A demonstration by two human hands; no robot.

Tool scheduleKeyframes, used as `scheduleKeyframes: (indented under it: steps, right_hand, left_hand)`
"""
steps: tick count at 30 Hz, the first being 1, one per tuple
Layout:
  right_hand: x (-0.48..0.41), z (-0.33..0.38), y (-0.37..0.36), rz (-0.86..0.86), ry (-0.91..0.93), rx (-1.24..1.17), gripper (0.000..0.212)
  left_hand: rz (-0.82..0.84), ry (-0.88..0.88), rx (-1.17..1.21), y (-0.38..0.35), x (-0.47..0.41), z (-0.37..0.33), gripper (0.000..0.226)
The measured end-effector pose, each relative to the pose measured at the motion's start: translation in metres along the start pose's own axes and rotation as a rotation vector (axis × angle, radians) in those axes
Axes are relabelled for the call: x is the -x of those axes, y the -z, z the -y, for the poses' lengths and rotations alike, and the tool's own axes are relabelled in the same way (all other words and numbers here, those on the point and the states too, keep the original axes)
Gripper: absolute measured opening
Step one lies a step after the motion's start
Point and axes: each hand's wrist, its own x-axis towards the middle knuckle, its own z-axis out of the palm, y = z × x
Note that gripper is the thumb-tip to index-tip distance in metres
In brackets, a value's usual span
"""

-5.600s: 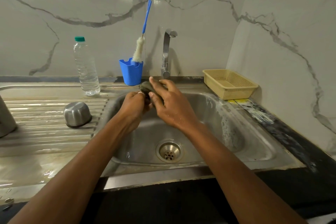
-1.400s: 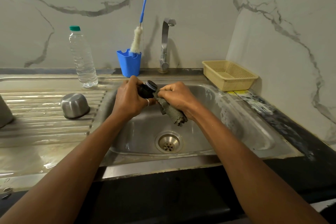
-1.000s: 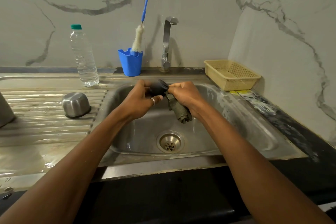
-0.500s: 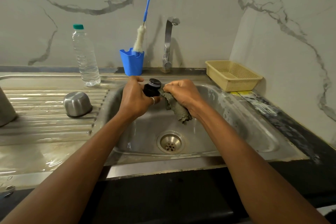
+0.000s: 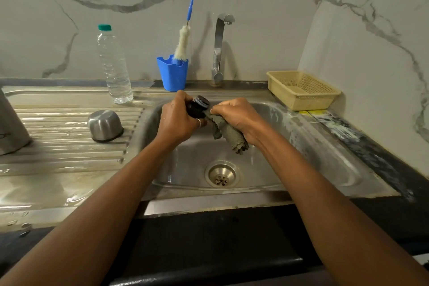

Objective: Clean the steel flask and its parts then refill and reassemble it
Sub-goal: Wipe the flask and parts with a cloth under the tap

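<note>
Over the steel sink [image 5: 301, 146], my left hand [image 5: 176, 121] grips the flask's black stopper [image 5: 198, 107], its round top tilted up and to the right. My right hand [image 5: 236, 114] is closed on a grey-green scrub cloth [image 5: 228, 134] pressed against the stopper's right side, with the cloth's loose end hanging down. The steel flask cup [image 5: 105, 125] rests upside down on the ribbed drainboard. At the far left edge stands the steel flask body [image 5: 11, 127], only partly in view.
A plastic water bottle [image 5: 113, 65] stands behind the drainboard. A blue holder [image 5: 173, 73] with a bottle brush [image 5: 188, 18] sits left of the tap [image 5: 219, 49]. A beige basket [image 5: 301, 89] is at the back right. The drain [image 5: 221, 174] lies below my hands.
The stopper has been turned in my left hand while the cloth rubs it; its round top faces up again. Both hands stay over the sink's back part.
</note>
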Motion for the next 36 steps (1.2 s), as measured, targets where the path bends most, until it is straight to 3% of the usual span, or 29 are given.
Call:
scheduleKeyframes:
  steps: [4, 8, 10, 15, 20, 36]
  right_hand:
    - [0.006, 0.005, 0.003, 0.016, -0.002, -0.065, 0.019]
    - [0.003, 0.004, 0.003, -0.080, -0.014, -0.124, 0.032]
    - [0.006, 0.008, 0.000, -0.137, -0.024, -0.178, 0.021]
    - [0.017, 0.022, -0.018, -0.221, -0.123, -0.447, 0.013]
    - [0.025, 0.042, -0.044, -0.251, -0.153, -0.547, 0.011]
    - [0.051, 0.067, -0.126, -0.219, -0.171, -0.520, 0.012]
  left_hand:
    - [-0.036, 0.017, -0.018, 0.002, -0.001, 0.002, 0.059]
    - [-0.054, 0.042, 0.004, 0.002, 0.000, 0.000, 0.060]
    - [-0.062, 0.041, 0.018, 0.004, 0.001, -0.003, 0.060]
    - [-0.100, 0.093, 0.068, 0.017, 0.004, -0.015, 0.063]
    - [-0.062, 0.125, 0.148, 0.052, 0.013, -0.021, 0.060]
    - [-0.317, 0.393, 0.238, 0.199, 0.064, 0.076, 0.065]
